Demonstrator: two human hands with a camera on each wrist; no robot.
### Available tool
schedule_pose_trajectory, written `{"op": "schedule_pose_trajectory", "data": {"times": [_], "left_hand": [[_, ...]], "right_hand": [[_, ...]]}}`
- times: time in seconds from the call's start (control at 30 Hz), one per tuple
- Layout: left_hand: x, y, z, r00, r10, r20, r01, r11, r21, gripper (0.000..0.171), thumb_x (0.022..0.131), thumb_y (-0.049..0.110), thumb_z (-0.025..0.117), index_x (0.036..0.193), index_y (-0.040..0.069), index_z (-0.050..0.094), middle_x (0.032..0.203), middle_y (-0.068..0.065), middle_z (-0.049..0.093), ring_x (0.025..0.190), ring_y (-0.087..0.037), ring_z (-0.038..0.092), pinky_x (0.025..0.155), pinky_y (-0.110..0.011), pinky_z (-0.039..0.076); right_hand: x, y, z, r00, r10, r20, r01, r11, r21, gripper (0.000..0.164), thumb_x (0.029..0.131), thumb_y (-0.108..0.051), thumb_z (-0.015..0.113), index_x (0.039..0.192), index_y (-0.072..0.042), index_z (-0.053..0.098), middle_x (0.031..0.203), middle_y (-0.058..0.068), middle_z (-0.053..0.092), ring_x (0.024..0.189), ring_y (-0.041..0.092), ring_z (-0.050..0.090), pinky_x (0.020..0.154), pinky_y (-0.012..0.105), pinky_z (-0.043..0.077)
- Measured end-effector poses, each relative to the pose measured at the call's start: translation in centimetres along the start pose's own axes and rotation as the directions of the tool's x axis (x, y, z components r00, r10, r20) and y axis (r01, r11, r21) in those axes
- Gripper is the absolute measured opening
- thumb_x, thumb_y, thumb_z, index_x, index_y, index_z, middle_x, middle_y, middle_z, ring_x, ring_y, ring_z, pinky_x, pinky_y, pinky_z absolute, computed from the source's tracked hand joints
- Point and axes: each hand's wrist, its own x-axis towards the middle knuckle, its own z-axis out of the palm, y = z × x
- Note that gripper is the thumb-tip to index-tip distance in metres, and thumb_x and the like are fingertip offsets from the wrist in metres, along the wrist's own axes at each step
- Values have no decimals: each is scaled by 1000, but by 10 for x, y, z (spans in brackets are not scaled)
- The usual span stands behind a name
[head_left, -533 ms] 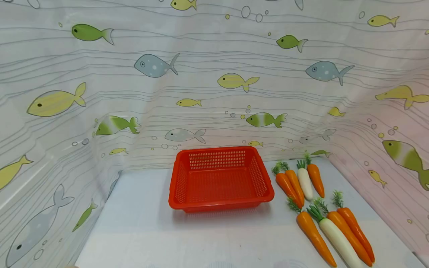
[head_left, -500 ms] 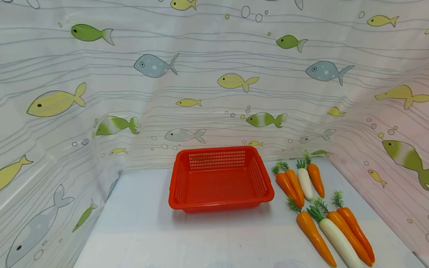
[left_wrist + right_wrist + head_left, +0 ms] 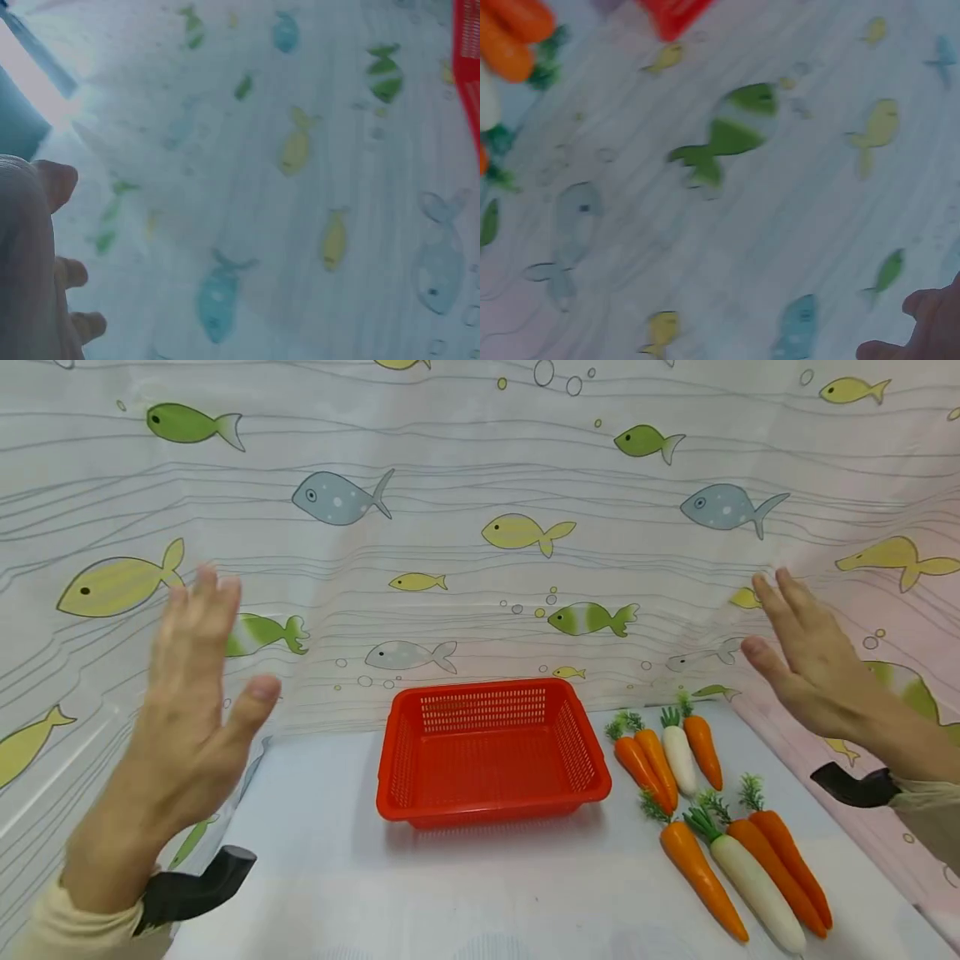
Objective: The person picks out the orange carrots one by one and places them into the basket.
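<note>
My left hand [image 3: 187,718] is raised at the left of the head view, fingers straight up and thumb apart, holding nothing. On the other side my right hand [image 3: 813,660] is lifted above the vegetables, its fingers extended and nothing in its grasp. Between and below them, a red plastic basket [image 3: 487,814] stands on the table with nothing inside. To its right lie several orange carrots [image 3: 703,881] with leafy tops, a short white radish [image 3: 679,762] and a longer white radish [image 3: 757,893]. Both wrist views show only parts of the fingers, before the fish-patterned sheet.
A white sheet [image 3: 450,552] printed with fish hangs behind and along both sides. The white tabletop [image 3: 420,893] extends in front of the basket. A black wrist mount [image 3: 197,887] sits on the left wrist, another black mount [image 3: 855,787] on the right.
Both hands have come up into the head view from outside it, the left at left and the right at right. The head view has shifted slightly; basket and vegetables stay put.
</note>
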Motion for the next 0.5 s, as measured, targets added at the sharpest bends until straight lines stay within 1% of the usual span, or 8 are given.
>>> {"op": "schedule_pose_trajectory", "data": {"times": [0.03, 0.07, 0.1, 0.17, 0.27, 0.33, 0.43, 0.5], "left_hand": [[-2, 4, 9, 998, -43, 52, 41, 999, 32, 73, 110, 40, 51, 171, 18, 18, 180, -7, 7, 166, -38, -5, 131, -65, -8], [-5, -7, 18, 992, -80, 94, 76, 996, 51, 72, 111, 38, 49, 172, 18, 16, 180, -9, 6, 165, -41, -7, 128, -70, -9], [-10, -20, 26, 983, -117, 138, 108, 991, 76, 72, 112, 39, 47, 172, 19, 13, 180, -10, 3, 164, -44, -9, 127, -74, -9], [-20, -46, 42, 961, -175, 216, 150, 980, 128, 73, 113, 40, 45, 172, 18, 10, 179, -15, 1, 163, -49, -11, 123, -79, -8], [-41, -79, 64, 917, -256, 306, 203, 960, 195, 75, 113, 44, 44, 172, 16, 7, 178, -21, 0, 161, -54, -11, 120, -83, -4], [-55, -98, 77, 888, -304, 346, 231, 944, 236, 77, 113, 46, 43, 172, 15, 7, 177, -25, 1, 160, -57, -11, 119, -85, -1], [-77, -119, 92, 844, -369, 388, 271, 919, 285, 78, 112, 49, 43, 172, 12, 8, 175, -29, 4, 157, -63, -7, 116, -87, 4], [-90, -128, 99, 810, -411, 418, 298, 903, 310, 79, 112, 51, 42, 172, 11, 8, 175, -30, 4, 156, -65, -6, 115, -88, 6]], "right_hand": [[0, 17, 11, 1000, 18, 25, -17, 999, -39, 71, 113, -31, 38, 172, -19, 2, 178, 16, -7, 162, 53, -7, 126, 74, -11], [-1, 33, 22, 999, 34, 43, -31, 996, -81, 72, 113, -34, 40, 172, -18, 3, 178, 19, -6, 161, 56, -5, 125, 76, -8], [-3, 47, 32, 997, 51, 61, -44, 992, -120, 72, 113, -36, 40, 172, -16, 3, 177, 22, -5, 160, 58, -3, 125, 78, -5], [-7, 71, 48, 992, 82, 91, -65, 982, -179, 73, 113, -40, 39, 172, -13, 5, 176, 27, -2, 158, 61, 0, 122, 81, 0], [-15, 96, 69, 984, 128, 123, -98, 969, -226, 74, 113, -43, 39, 172, -12, 7, 175, 30, 2, 156, 63, 4, 118, 86, 3], [-21, 107, 82, 974, 163, 155, -123, 963, -240, 75, 113, -46, 38, 172, -13, 6, 175, 30, 2, 156, 64, 4, 118, 86, 3], [-30, 119, 100, 958, 204, 200, -150, 955, -255, 76, 113, -50, 37, 172, -15, 4, 174, 31, 3, 155, 65, 5, 117, 86, 2], [-36, 124, 111, 950, 216, 227, -155, 953, -259, 77, 113, -52, 37, 172, -14, 5, 173, 33, 5, 154, 65, 7, 117, 87, 3]]}}
